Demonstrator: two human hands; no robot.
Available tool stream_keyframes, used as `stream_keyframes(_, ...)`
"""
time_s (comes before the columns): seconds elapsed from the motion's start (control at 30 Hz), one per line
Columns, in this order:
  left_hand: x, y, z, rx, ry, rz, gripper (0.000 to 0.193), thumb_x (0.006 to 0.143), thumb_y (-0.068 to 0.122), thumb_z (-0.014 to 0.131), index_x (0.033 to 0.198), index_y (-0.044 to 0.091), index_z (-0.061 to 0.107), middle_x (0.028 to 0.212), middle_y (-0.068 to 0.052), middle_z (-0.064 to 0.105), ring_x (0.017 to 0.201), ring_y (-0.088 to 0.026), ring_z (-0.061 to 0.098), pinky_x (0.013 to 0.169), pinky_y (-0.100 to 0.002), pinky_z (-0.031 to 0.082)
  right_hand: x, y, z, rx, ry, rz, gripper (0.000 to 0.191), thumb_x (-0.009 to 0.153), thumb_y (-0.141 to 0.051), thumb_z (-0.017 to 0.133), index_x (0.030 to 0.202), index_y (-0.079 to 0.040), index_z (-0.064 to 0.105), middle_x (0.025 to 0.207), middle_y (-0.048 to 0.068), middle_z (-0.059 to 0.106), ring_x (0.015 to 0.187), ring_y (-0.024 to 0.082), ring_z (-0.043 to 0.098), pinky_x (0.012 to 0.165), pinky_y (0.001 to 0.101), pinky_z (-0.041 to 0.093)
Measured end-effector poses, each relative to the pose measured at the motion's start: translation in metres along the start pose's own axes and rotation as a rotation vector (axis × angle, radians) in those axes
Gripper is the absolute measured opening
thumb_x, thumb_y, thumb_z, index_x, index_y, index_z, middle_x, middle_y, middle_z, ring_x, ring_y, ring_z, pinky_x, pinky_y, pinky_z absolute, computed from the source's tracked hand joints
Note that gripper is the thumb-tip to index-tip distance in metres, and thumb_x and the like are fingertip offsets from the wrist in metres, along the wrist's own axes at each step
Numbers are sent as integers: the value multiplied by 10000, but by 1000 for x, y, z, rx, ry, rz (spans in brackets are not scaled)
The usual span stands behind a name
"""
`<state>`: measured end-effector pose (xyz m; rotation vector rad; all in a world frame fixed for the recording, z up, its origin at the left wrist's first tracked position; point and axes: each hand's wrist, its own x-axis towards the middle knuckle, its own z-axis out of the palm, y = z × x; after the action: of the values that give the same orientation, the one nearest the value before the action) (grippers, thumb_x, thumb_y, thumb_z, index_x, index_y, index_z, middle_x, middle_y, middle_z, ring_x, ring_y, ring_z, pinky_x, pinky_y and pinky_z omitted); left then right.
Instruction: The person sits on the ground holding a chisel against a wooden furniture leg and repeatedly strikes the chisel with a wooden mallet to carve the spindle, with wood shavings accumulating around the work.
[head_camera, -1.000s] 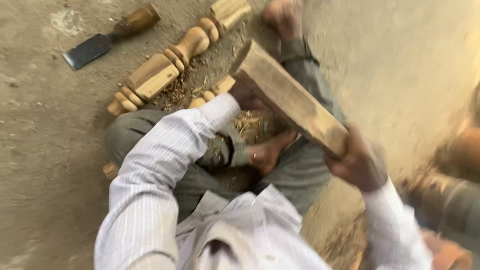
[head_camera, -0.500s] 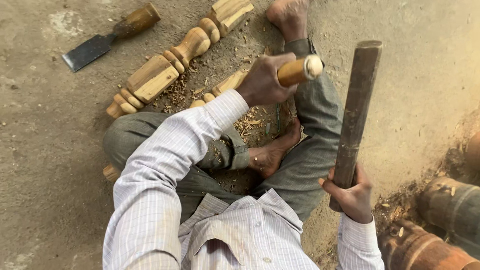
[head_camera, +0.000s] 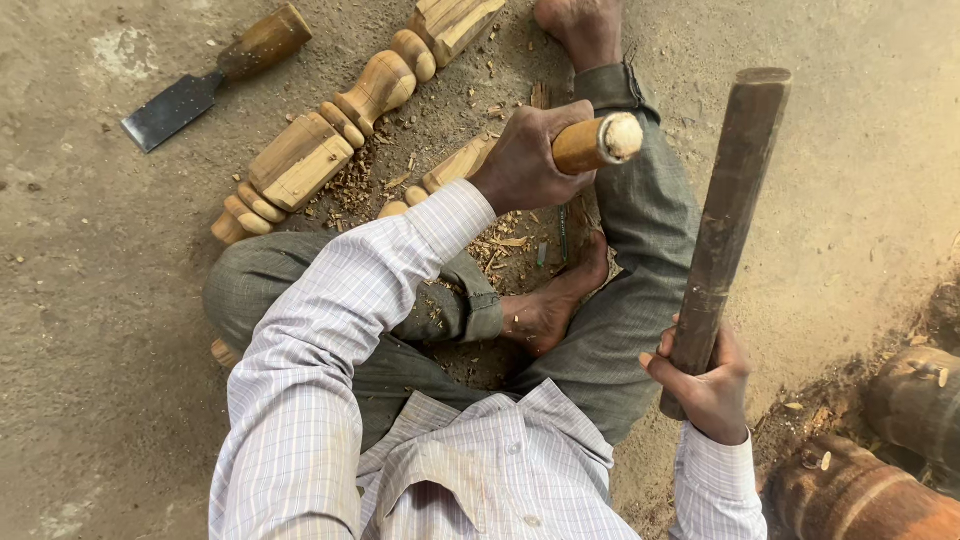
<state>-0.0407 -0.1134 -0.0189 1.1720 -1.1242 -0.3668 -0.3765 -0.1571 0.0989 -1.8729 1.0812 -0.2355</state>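
I sit cross-legged on the ground. My left hand (head_camera: 525, 160) grips a chisel by its wooden handle (head_camera: 598, 143), whose frayed end points right; the blade is hidden under the hand. It rests against a turned wooden spindle (head_camera: 450, 172) lying across my legs. My right hand (head_camera: 708, 380) holds a long dark wooden mallet stick (head_camera: 728, 215) by its lower end, raised upright to the right of the chisel and apart from it.
A second turned spindle (head_camera: 330, 130) lies on the ground at the upper left. A broad chisel with a wooden handle (head_camera: 205, 80) lies beyond it. Wood chips (head_camera: 500, 245) litter my lap. Dark rounded wooden pieces (head_camera: 900, 440) sit at the lower right.
A second ago the mallet stick was down over the chisel; my right hand has since swung it up and to the right, where it stands upright. My left hand keeps the chisel in place.
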Motion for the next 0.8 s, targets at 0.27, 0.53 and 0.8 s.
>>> stream_keyframes(0.27,5,0,1,14,-5,2,299,794,69,851,931,52,586,798,-99,692,727,-222,757,645,-350,606,0,38,-4,51,6,62,516,680,72,807,1130,-32,576,853,22,639,754,94,623,643,290,548)
stream_keyframes(0.53,13,-21,25,127,-25,-16,350,740,96,868,930,47,578,781,-112,699,723,-253,754,653,-382,609,52,-88,-72,172,-205,-236,197,854,-69,749,977,-139,612,792,-4,660,630,127,669,583,318,562)
stream_keyframes(0.8,6,-21,20,117,-65,6,283,827,103,801,1040,35,628,889,-125,726,773,-261,755,700,-361,630,81,-31,-38,-308,-382,242,460,773,22,841,1144,-81,589,801,119,696,546,258,656,546,409,573)
